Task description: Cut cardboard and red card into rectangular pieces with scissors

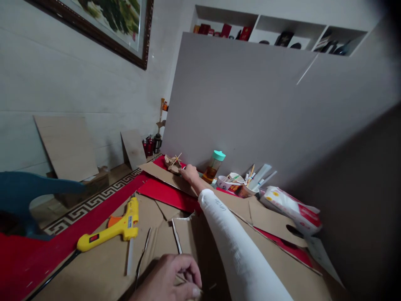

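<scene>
My left hand (pixel 175 276) is at the bottom of the head view, its thumb and fingers closed on a small brown cardboard piece (pixel 180 279), mostly hidden by them. My right hand (pixel 189 173), in a white sleeve, reaches to the far side of the table. Its fingertips are together at a small pile of cut cardboard pieces (pixel 171 162) with thin crossed wooden sticks (pixel 177 159) on top. Whatever they grip is too small to make out. A yellow glue gun (pixel 125 223) lies left of my left hand, a clear glue stick protruding from its nozzle.
Cardboard sheets (pixel 94 271) cover much of the red table. Beyond my right arm stand a bottle with a teal lid (pixel 214 167), a paper tub (pixel 230 182), a cup of pens and glue sticks (pixel 250 190) and a tissue pack (pixel 291 209). A blue chair (pixel 37 192) is at left.
</scene>
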